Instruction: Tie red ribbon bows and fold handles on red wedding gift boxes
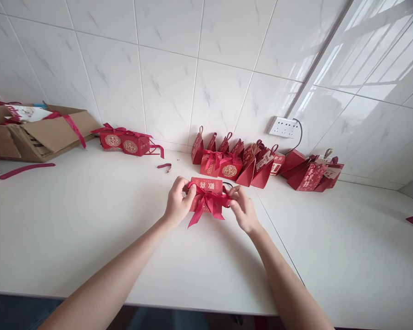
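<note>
In the middle of the white table lies a red gift box (206, 184) with gold lettering. A dark red ribbon (209, 200) is tied in a bow over it, its two tails hanging toward me. My left hand (181, 199) pinches the bow's left loop between thumb and fingers. At the bow's other side, my right hand (243, 208) has its thumb and fingers closed on the right loop. Part of a dark cord shows behind the box, beside my right fingers.
Red gift boxes (230, 170) stand along the tiled wall, with more to the right (311, 178). Two ribboned boxes (125, 143) sit at back left beside an open cardboard box (60, 137). Ribbon scraps (27, 171) lie on the table (89, 229). A power strip (282, 127) is on the wall.
</note>
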